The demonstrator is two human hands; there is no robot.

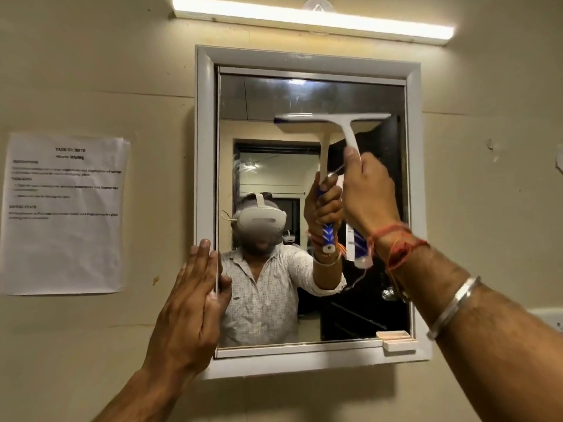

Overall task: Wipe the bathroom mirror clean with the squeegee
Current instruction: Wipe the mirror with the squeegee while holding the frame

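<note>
Right hand (370, 196) wrapped tight round squeegee (350, 138) handle, blade on mirror (274, 95) upper middle. Left hand (189, 303) flat, open, on frame (204, 147). Squeegee light, stiff; hold handle.

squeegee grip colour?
Blue with white chevron marks, on a white squeegee held by the right hand; head view.

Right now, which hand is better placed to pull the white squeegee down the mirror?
Right hand: it grips the white squeegee, blade on the glass. Left hand steadies the mirror's white frame.
</note>
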